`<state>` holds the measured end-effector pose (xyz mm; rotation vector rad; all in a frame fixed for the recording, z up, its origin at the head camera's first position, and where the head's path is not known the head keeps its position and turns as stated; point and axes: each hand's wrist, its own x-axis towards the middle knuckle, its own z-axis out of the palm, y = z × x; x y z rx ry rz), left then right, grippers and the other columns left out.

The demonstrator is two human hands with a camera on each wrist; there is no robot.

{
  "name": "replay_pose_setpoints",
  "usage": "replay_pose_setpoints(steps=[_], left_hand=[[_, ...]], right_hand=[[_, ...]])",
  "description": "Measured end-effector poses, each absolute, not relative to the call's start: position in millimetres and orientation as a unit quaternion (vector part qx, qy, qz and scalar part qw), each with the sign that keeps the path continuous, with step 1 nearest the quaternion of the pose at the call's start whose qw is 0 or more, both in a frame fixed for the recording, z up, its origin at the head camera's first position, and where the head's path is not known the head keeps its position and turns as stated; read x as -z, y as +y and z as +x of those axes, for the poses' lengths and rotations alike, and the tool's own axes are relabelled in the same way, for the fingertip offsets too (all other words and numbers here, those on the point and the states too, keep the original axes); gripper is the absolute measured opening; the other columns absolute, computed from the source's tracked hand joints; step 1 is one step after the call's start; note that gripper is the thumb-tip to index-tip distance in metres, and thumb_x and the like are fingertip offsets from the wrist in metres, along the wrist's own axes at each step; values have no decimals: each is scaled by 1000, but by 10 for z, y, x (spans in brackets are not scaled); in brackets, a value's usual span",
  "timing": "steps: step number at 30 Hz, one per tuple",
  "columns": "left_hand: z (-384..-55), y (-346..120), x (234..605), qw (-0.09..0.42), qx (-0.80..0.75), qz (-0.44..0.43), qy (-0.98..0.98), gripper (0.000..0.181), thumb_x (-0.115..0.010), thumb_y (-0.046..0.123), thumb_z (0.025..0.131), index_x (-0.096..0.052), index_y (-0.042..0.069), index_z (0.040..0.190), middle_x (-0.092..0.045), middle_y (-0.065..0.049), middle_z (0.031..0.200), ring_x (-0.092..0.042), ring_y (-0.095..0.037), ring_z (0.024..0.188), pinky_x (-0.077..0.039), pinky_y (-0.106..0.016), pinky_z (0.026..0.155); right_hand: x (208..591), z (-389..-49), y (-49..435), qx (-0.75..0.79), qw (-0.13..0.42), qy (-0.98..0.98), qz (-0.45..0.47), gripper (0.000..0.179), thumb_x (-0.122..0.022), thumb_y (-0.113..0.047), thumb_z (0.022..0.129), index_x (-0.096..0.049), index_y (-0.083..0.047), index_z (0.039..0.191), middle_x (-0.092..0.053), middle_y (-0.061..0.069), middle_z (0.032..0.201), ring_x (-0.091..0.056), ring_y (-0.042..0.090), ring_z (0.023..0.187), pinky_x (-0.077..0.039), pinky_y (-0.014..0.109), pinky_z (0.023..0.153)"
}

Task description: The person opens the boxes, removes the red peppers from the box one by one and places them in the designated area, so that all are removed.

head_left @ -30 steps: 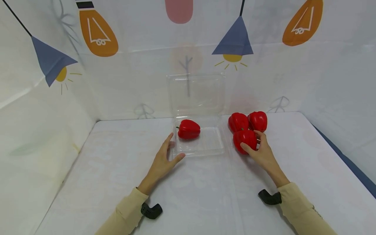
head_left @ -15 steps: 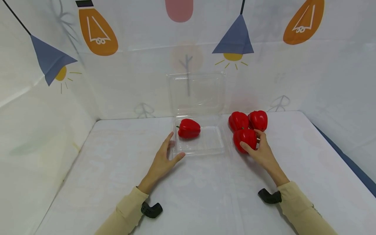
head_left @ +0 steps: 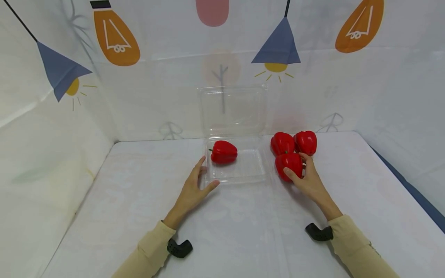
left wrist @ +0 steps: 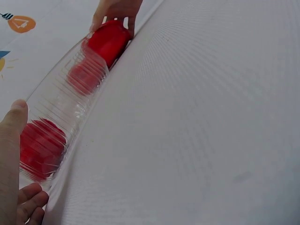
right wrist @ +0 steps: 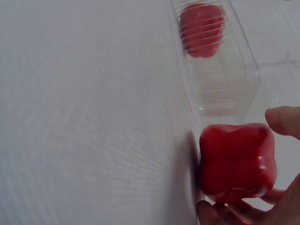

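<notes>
A clear plastic clamshell container stands at the table's back edge, its lid raised. One red bell pepper lies in its left part, stem to the left. At the container's front left corner my left hand rests with fingers and thumb spread. My right hand grips another red bell pepper right of the container, thumb in front and fingers behind; the right wrist view shows this pepper's lobed end close to the table. Directly behind sit two more red bell peppers, one beside the other.
The white-covered table ends at the back against a white curtain printed with lamps and bulbs. Black wrist devices show below both hands.
The bell pepper in my right hand has shifted very slightly left, the hand with it. My left hand, the container and the other peppers stay put.
</notes>
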<state>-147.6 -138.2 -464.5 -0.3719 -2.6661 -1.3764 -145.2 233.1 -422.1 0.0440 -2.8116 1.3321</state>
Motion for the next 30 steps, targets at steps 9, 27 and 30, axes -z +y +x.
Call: replay_pose_setpoints(steps=[9,27,30], left_hand=[[-1477,-1382,4650,59,450,-121,-883,90,-68,56,78,-14,41,149,-53,-5,130,-48,-22,127,-37,-48,110],[-1480,-1381,4648,65,452,-125,-881,90,-68,57,78,-14,41,149,-53,-5,130,-48,-21,126,-38,-48,109],[-1478,-1381,4648,65,451,-125,-881,90,-68,57,78,-14,41,149,-53,-6,130,-48,-21,126,-38,-48,109]], right_hand=[[4221,-1434,2332,-424,20,-905,22,82,-60,-35,90,-10,-4,147,-30,25,142,-33,42,127,-48,60,91],[4202,-1426,2321,-434,25,-900,31,80,-61,-30,90,-12,-4,147,-31,24,142,-34,42,126,-49,58,91],[4199,-1424,2323,-433,20,-901,30,81,-61,-31,90,-11,-5,148,-31,25,142,-34,42,126,-48,58,91]])
